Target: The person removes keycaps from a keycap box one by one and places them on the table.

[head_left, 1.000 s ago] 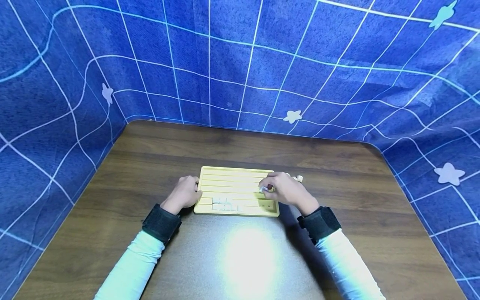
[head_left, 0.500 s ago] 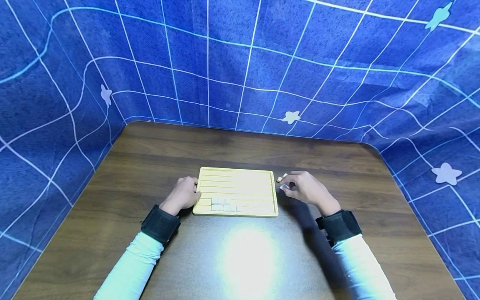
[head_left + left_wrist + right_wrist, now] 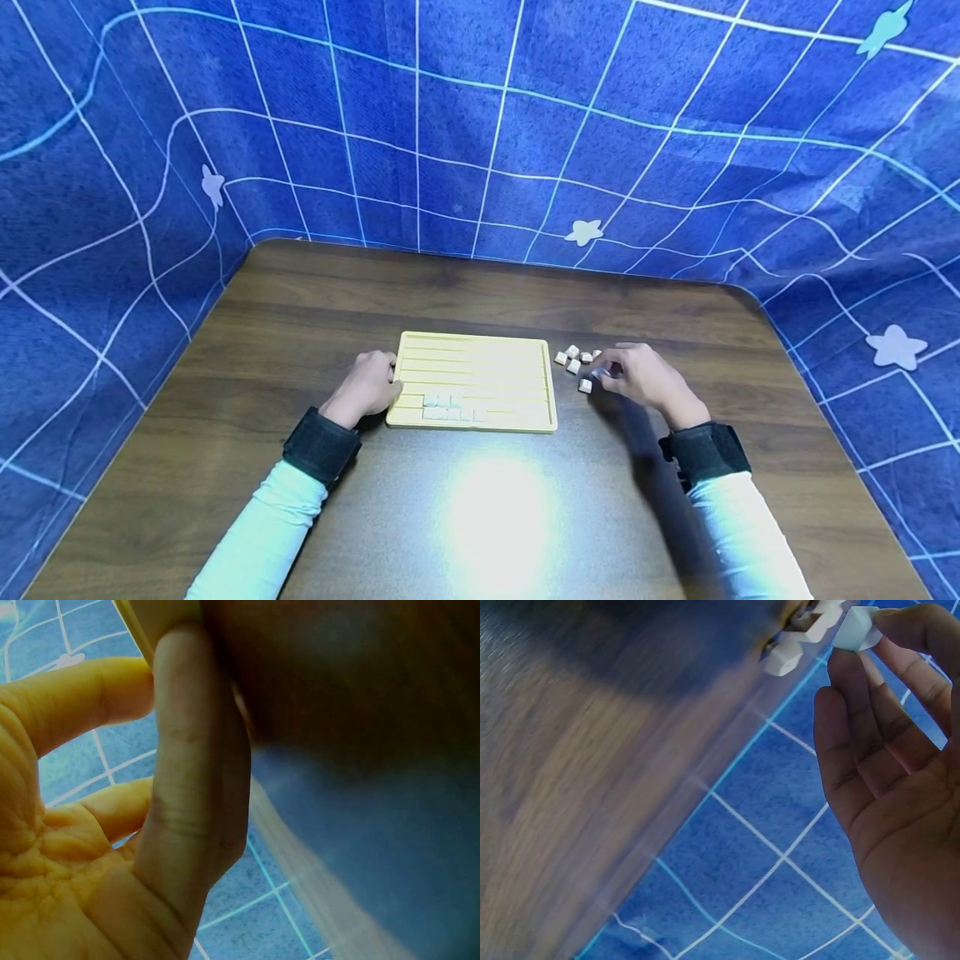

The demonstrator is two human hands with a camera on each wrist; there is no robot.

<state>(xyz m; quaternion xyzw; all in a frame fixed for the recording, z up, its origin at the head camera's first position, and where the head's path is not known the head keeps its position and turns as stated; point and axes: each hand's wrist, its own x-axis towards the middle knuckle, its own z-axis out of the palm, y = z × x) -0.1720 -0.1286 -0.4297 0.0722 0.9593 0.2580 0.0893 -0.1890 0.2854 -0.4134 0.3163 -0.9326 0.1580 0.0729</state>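
Note:
A yellow ridged tray (image 3: 480,362) lies on the table, with several white cubes (image 3: 441,413) in its two nearest rows toward the left. My left hand (image 3: 363,390) grips the tray's left edge; in the left wrist view, thumb and index finger meet at the yellow tray edge (image 3: 174,610). Off the tray's right side, my right hand (image 3: 647,379) pinches a small white cube (image 3: 855,630) between thumb and fingertips. Several loose white cubes (image 3: 573,366) lie between the tray and that hand, one of them (image 3: 585,386) nearer to me.
The dark wooden table (image 3: 360,300) runs back to a blue curtain (image 3: 465,125) with white grid lines and stars. A bright light reflection (image 3: 495,517) falls on the table in front of the tray.
My right hand has moved right, from over the tray to beyond the loose cubes, which now show. It holds a white cube throughout. The left hand has stayed at the tray's edge.

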